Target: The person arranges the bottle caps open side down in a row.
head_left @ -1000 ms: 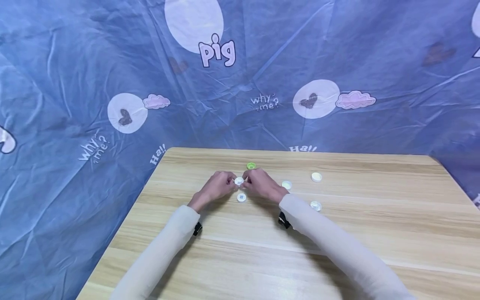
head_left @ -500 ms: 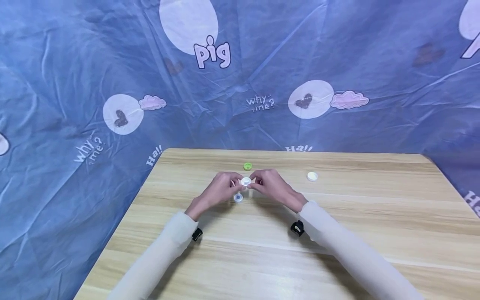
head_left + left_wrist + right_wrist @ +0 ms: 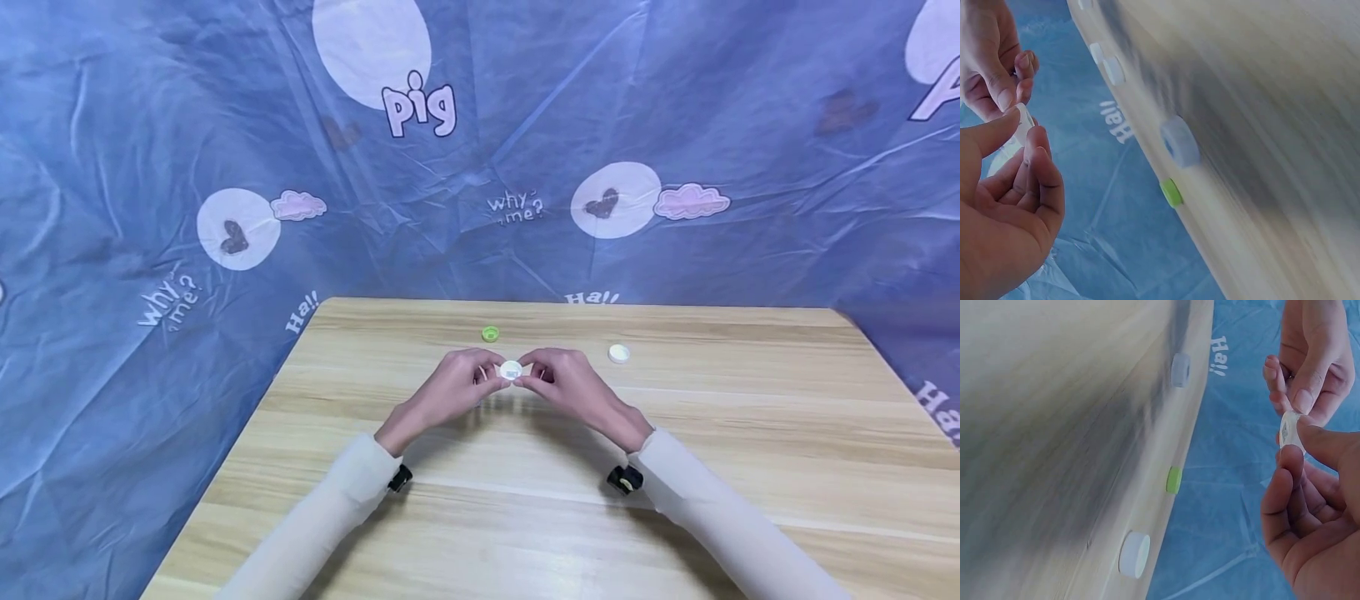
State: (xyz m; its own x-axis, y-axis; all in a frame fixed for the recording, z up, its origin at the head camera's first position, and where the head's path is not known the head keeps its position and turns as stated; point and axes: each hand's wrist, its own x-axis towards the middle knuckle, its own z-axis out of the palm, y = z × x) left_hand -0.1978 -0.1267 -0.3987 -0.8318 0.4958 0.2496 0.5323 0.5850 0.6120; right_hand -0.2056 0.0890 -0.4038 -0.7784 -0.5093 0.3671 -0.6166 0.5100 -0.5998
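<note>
A small round white cap [image 3: 511,370] is held up between both hands, with a dark mark on its face. My left hand [image 3: 453,387] pinches its left side between thumb and fingers, and my right hand [image 3: 573,390] pinches the opposite side. The left wrist view shows the held cap [image 3: 1024,125] edge-on between the thumbs and fingertips, away from the wooden table. A translucent white cap [image 3: 1180,142] lies on the table below the hands, mostly hidden by the left hand in the head view. Beyond the hands is a green cap [image 3: 490,334].
Another white cap [image 3: 618,353] lies on the wooden table [image 3: 750,417] right of my right hand. More white caps [image 3: 1114,70] show along the table in the left wrist view. A blue printed cloth [image 3: 450,233] hangs behind the table's far edge.
Both hands have moved right with the white cap between them. White caps near my right hand and forearm are now covered in the head view. The head view has shifted slightly.
</note>
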